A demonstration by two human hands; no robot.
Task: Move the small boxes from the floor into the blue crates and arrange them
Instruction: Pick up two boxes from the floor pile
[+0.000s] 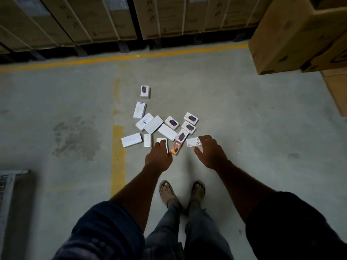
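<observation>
Several small boxes lie scattered on the concrete floor ahead of my feet, most white, some printed with a dark device. My left hand (159,156) reaches down and its fingers close over a white box (161,141) at the near edge of the pile. My right hand (210,152) grips another white box (193,142) between thumb and fingers. An orange-and-dark box (176,147) lies between my hands. One lone box (145,91) sits farthest from me. No blue crate is visible.
Large cardboard cartons (93,21) on pallets line the far side behind a yellow floor line (120,58). A stack of cartons (296,34) stands at the right. A white wire frame (7,186) is at the left edge. My sandalled feet (182,192) stand just behind the pile.
</observation>
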